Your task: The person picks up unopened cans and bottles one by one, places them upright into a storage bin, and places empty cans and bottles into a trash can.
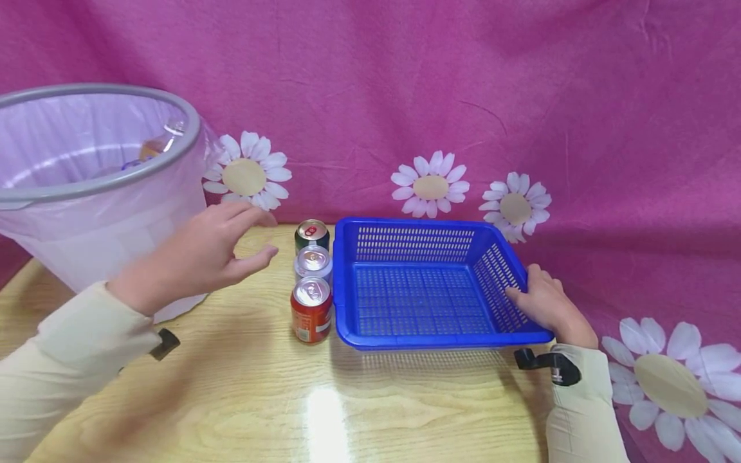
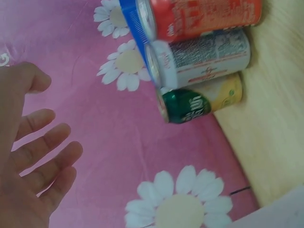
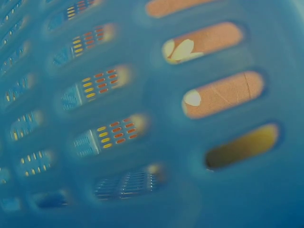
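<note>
My left hand (image 1: 199,247) hovers above the table left of the cans, thumb and fingers spread apart with nothing between them. Three drink cans stand upright in a row along the blue plastic basket's left side: a red can (image 1: 311,315) nearest me, a white can (image 2: 204,57) in the middle and a green-and-yellow can (image 2: 202,99) at the back. With my right hand (image 1: 552,305) I grip the right rim of the basket (image 1: 442,341), thumb over its inner side. The right wrist view is filled by the basket's slotted wall (image 3: 166,137).
At the left stands a large bin (image 1: 145,170) with a grey rim and a clear liner, some rubbish inside. The wooden table (image 1: 243,399) lies under everything. Behind it hangs a pink cloth (image 1: 347,96) with white flowers.
</note>
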Tool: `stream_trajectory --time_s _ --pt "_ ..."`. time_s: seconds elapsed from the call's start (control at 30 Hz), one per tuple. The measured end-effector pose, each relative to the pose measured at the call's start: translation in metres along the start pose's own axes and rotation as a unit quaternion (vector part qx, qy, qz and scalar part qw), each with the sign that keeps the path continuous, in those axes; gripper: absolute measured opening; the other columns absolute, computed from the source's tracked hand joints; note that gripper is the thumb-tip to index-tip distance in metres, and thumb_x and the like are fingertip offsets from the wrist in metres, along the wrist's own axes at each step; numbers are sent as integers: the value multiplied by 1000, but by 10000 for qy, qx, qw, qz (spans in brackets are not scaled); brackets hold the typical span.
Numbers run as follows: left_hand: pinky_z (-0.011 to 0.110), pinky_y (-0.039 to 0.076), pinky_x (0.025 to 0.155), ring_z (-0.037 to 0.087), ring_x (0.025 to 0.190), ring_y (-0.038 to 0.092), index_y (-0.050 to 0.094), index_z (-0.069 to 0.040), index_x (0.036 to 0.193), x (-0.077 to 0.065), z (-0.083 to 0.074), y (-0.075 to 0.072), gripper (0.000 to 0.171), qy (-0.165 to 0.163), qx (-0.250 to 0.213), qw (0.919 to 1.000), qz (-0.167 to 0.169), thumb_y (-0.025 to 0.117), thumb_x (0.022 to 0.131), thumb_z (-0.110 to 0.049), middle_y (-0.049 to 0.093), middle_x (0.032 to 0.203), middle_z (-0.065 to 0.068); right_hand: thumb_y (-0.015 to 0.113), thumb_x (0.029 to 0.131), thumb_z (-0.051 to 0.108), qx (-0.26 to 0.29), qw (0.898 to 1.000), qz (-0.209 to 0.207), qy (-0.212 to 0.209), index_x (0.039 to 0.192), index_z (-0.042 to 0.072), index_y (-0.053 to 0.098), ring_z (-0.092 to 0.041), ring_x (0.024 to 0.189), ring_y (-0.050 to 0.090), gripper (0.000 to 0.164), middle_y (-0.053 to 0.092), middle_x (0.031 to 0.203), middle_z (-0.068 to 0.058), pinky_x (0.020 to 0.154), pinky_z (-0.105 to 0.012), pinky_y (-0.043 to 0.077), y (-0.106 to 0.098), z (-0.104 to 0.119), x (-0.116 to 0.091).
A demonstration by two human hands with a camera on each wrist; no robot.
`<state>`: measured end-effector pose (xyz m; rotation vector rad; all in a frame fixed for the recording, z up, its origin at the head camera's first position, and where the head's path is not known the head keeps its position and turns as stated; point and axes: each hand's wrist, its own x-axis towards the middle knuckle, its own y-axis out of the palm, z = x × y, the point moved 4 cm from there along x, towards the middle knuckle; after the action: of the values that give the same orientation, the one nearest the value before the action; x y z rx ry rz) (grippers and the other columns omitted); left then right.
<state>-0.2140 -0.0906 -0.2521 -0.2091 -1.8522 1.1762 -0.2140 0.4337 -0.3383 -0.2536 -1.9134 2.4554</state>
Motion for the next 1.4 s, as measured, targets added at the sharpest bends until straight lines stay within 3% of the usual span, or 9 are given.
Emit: stream_trajectory --time_s 0.33,0.53,1.13,1.4 --pt "43 56 88 23 100 66 62 -10 114 -4 -7 30 37 -376 -330 9966 654 70 86 -33 69 107 5 50 95 41 49 10000 47 57 128 -9 33 -47 103 42 62 47 112 -28 85 -60 42 0 0 -2" --pt "42 56 88 21 101 67 63 -11 113 -9 -9 47 36 -289 -506 9955 746 69 86 -34 69 106 3 50 95 40 59 10000 -3 7 128 -9 34 -47 102 43 62 47 112 -28 84 -59 42 2 -1 -1" --pt "42 56 90 20 103 65 59 -12 120 -15 -11 80 49 -847 -693 9825 1509 68 86 -46 68 110 3 51 95 40 90 9999 -108 -49 124 -7 37 -45 100 47 57 50 108 -25 82 -55 44 3 -1 -1" --pt "43 57 88 20 103 65 57 -13 120 -18 -13 91 50 -933 -942 9804 1454 69 85 -46 65 112 2 53 94 38 112 9998 -187 -47 123 -8 39 -46 100 49 55 51 106 -26 81 -55 44 1 -1 -2"
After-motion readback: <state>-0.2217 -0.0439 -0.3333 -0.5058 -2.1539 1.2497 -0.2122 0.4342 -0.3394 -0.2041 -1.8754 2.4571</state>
